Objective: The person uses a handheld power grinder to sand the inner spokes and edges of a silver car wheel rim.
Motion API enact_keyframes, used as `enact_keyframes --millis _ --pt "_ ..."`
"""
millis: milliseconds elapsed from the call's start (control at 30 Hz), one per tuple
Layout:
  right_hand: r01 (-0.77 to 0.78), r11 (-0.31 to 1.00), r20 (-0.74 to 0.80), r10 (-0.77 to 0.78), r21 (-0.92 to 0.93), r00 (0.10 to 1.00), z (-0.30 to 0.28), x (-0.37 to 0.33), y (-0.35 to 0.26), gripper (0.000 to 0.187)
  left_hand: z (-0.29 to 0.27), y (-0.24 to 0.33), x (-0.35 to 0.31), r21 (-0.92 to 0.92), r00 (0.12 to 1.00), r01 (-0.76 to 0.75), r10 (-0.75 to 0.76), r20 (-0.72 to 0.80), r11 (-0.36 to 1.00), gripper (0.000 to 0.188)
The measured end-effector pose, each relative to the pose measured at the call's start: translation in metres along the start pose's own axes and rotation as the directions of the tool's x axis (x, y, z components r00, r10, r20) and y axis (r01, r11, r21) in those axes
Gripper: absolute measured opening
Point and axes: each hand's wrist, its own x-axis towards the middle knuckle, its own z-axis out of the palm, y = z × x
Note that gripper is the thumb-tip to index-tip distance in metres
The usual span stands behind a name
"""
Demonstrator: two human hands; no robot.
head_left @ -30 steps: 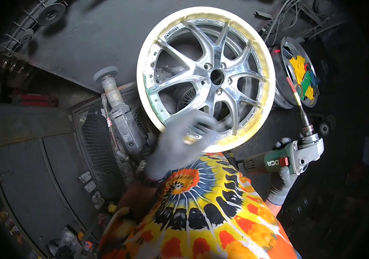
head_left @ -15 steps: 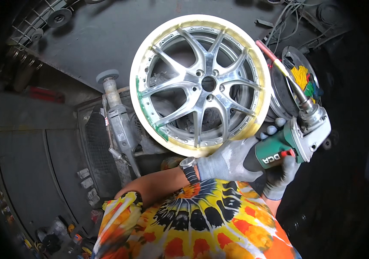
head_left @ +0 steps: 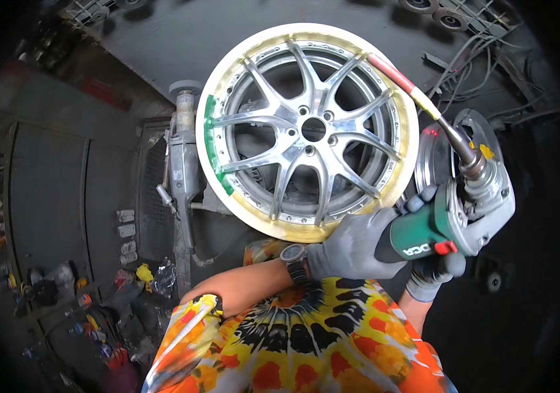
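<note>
A silver alloy wheel rim (head_left: 322, 92) with several spokes lies face up, yellowish tape around its lip and a strip of green tape (head_left: 212, 147) on its left side. My left hand (head_left: 358, 247), in a grey glove, is wrapped around the green body of an angle grinder (head_left: 434, 229) beside the rim's lower right. My gloved right hand (head_left: 438, 270) grips the grinder from below near its red switch, partly hidden by the body. A long shaft ends in a red rod (head_left: 394, 73), whose tip overlaps the rim's upper-right lip; whether they touch I cannot tell.
A dusty grey power tool (head_left: 183, 164) with a round disc stands left of the rim. Cables (head_left: 470, 65) tangle at the upper right, above another metal wheel (head_left: 429, 157). Assorted clutter (head_left: 139, 295) lies at the lower left.
The red rod's tip has moved left, from beside the rim's right edge to over its upper-right lip. Both hands still hold the grinder. The whole view has turned somewhat.
</note>
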Motion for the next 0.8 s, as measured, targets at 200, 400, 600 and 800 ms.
enact_keyframes --millis 200,400,600,800 --pt "-0.104 0.974 0.424 0.008 0.204 0.906 -0.014 0.021 0.023 0.109 0.004 -0.012 -0.02 -0.065 0.999 0.04 -0.038 0.033 0.997 0.069" --pt "-0.309 0.945 0.264 0.327 -0.111 0.907 -0.015 0.024 0.028 0.101 -0.028 -0.023 -0.044 -0.208 0.972 0.233 -0.235 0.014 0.95 0.067" --pt "-0.058 0.842 0.153 0.164 -0.536 0.975 -0.024 0.023 0.025 0.095 -0.098 -0.045 -0.081 0.061 0.769 0.446 -0.348 -0.536 0.893 0.032" --pt "-0.025 0.865 0.027 0.044 -0.502 0.999 -0.003 0.011 0.022 0.098 -0.159 -0.114 -0.11 0.226 0.275 0.653 0.052 -0.96 0.723 0.022"
